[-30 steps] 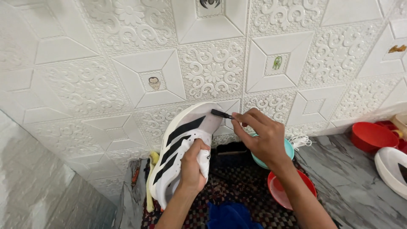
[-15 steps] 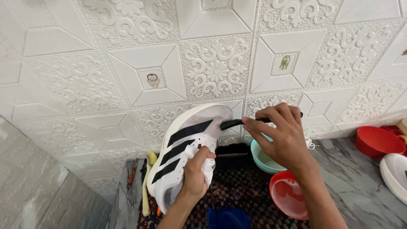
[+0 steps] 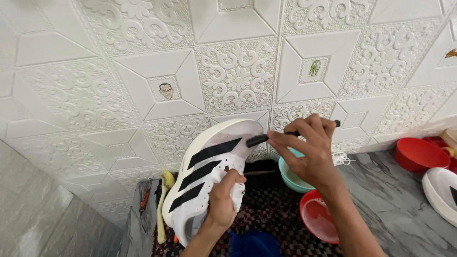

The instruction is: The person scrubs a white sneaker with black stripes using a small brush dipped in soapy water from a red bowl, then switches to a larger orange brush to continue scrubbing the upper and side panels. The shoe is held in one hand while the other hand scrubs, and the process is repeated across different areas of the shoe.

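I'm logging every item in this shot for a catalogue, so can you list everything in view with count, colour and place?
sneaker: one, white with three black stripes, held up at centre before the wall
small brush: one, black, its bristles at the sneaker's toe
bowl: one, teal, behind the right wrist
red bowls: two, one low at centre right, one at far right
second shoe: one, white, right edge, partly cut off
woven mat: one, dark patterned, under the bowls
blue cloth: one, bottom centre
embossed wall panels: white, filling the background
grey marble floor: right side
left hand: grips the sneaker from below
right hand: holds the brush
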